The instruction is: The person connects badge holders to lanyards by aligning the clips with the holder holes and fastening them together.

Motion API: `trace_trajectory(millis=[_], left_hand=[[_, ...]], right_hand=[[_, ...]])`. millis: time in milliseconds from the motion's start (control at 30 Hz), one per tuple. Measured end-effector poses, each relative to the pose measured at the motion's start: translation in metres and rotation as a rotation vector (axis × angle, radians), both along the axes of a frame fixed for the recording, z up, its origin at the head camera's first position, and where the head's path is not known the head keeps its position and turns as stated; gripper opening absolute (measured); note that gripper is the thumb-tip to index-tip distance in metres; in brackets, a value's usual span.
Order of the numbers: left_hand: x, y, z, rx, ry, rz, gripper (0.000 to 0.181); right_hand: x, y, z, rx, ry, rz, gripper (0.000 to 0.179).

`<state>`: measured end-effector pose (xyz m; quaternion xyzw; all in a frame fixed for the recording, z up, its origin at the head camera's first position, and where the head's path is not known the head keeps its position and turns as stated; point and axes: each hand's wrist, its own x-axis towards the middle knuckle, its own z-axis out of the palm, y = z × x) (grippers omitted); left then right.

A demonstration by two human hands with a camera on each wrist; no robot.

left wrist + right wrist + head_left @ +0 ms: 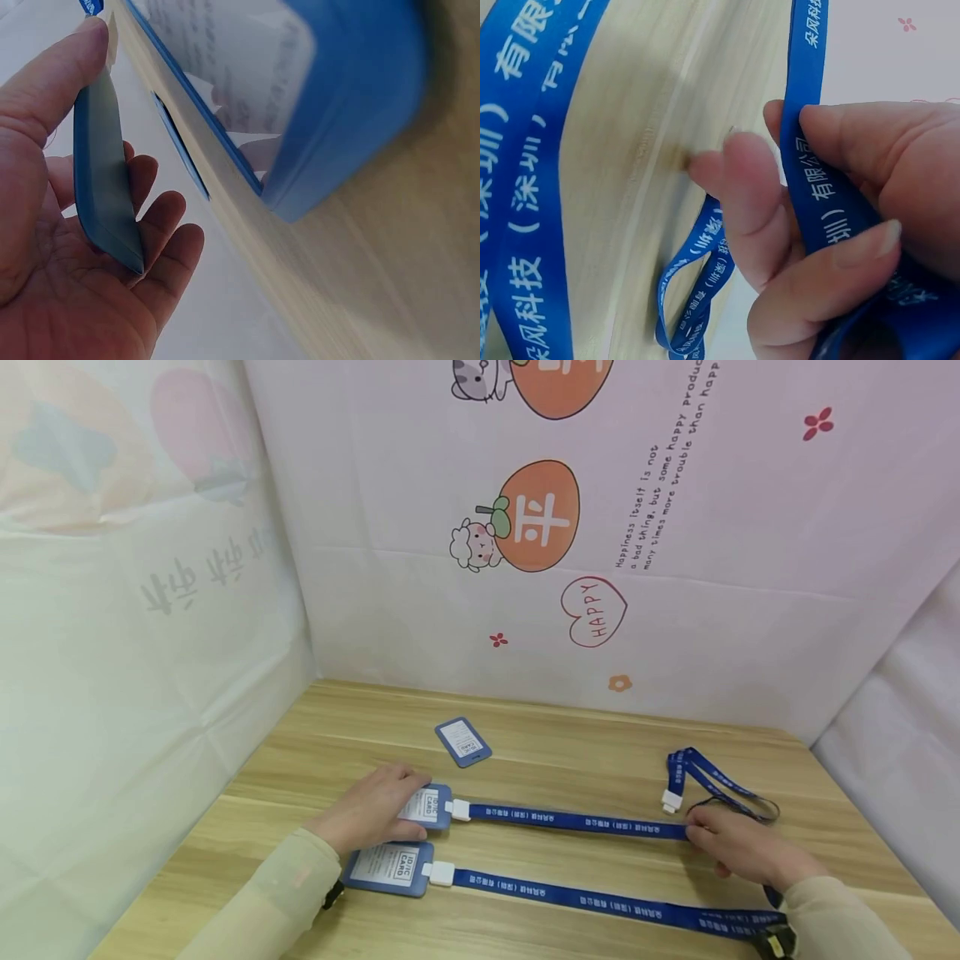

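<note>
My left hand point(378, 810) grips a blue badge holder point(432, 807) by its edges, thumb on one side and fingers on the other; the left wrist view shows this holder point(101, 165) edge-on. A white clip joins it to a blue lanyard point(577, 822) with white lettering, stretched rightward. At its other end my right hand point(738, 843) pinches the strap between thumb and fingers, and more strap point(855, 225) runs through the palm. Nearer me lies a second badge holder point(386, 867), clipped to its own lanyard point(585, 900) laid out roughly parallel.
Farther back lies a third blue badge holder point(462, 742) with no lanyard on it. A loose folded lanyard point(678, 772) with a white clip point(671, 801) is beyond my right hand. Printed white cloth point(420, 610) walls the wooden table point(337, 718) at the back and sides.
</note>
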<state>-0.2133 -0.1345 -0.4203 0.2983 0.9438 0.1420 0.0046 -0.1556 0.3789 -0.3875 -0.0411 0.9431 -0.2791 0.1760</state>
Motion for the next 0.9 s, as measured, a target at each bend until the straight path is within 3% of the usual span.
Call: trace_trajectory(millis=[267, 733, 900], left_hand=[[-0.001, 0.001, -0.001, -0.038, -0.021, -0.007, 0.076], [0.002, 0.001, -0.001, -0.063, -0.032, -0.008, 0.073], [0.001, -0.001, 0.000, -0.060, -0.041, -0.004, 0.071]], right_hand=[[0.000, 0.000, -0.002, 0.073, 0.058, 0.027, 0.012], [-0.003, -0.002, -0.007, 0.197, 0.077, 0.041, 0.012], [-0.002, -0.003, -0.011, 0.195, 0.052, 0.006, 0.008]])
